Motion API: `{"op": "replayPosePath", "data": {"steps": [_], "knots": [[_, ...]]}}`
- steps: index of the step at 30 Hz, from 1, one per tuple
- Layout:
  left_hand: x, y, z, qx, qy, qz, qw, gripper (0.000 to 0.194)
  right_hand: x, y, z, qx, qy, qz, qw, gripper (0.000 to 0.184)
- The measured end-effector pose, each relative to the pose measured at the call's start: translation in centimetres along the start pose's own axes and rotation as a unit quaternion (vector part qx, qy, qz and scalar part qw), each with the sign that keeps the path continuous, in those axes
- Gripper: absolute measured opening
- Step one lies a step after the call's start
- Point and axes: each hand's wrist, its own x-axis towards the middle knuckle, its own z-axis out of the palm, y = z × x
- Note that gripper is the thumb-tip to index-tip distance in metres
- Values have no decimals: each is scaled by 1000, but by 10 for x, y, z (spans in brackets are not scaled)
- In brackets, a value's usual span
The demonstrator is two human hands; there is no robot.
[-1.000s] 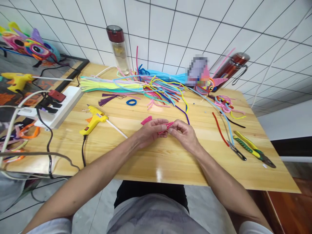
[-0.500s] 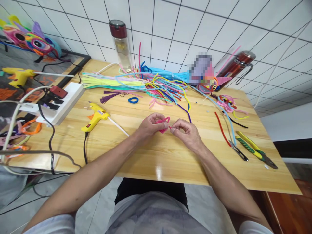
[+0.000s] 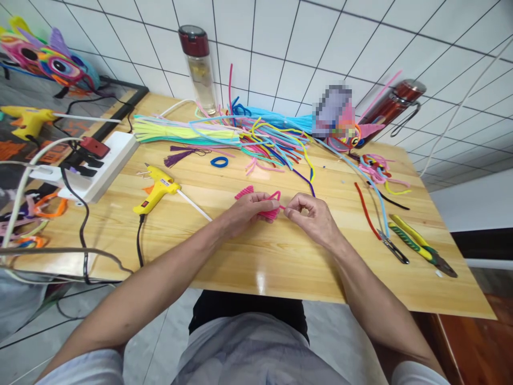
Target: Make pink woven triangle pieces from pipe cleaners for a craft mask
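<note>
Over the middle of the wooden table (image 3: 280,262), my left hand (image 3: 250,209) is closed on a pink piece of folded pipe cleaner (image 3: 270,215). Its ridged zigzag rows stick out on both sides of the fingers; the middle is hidden by them. A bent pink strand rises from its right end. My right hand (image 3: 308,216) pinches the loose end of that strand between thumb and index finger, a short way to the right. Beyond the hands lie a blue ring (image 3: 219,161) and a heap of coloured pipe cleaners (image 3: 276,141).
A yellow glue gun (image 3: 158,190) with its cord lies left, near a white power strip (image 3: 108,166). Small snips (image 3: 395,248) and green-yellow pliers (image 3: 422,248) lie right. A glass bottle (image 3: 198,75) and a red flask (image 3: 395,107) stand at the back wall.
My right hand has drawn slightly right, away from the left, with the pink strand between them. My left hand has turned, and more of the ridged pink piece shows.
</note>
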Motion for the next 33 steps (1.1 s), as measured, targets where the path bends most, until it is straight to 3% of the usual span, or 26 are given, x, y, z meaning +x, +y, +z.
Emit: {"op": "replayPosePath", "data": {"steps": [6, 13, 15, 20, 24, 29, 33], "knots": [[2, 2, -5, 90, 9, -1, 996, 41, -1, -3, -1, -6, -39, 11, 999, 13], [3, -2, -8, 282, 29, 84, 955, 30, 0, 9, -4, 30, -108, 104, 988, 14], [3, -2, -7, 288, 27, 88, 953, 31, 1, 11, -5, 38, -112, 115, 986, 16], [0, 4, -4, 195, -5, 36, 980, 38, 1, 6, -9, 44, -104, 119, 986, 20], [-2, 5, -1, 176, 7, 0, 984, 36, 1, 3, -7, 32, -108, 117, 987, 23], [-1, 2, -2, 225, 0, 14, 974, 33, 1, 6, -6, 21, -124, 102, 987, 28], [0, 5, -7, 337, 21, 71, 938, 36, 3, 11, -17, 0, -163, 104, 981, 40]]}}
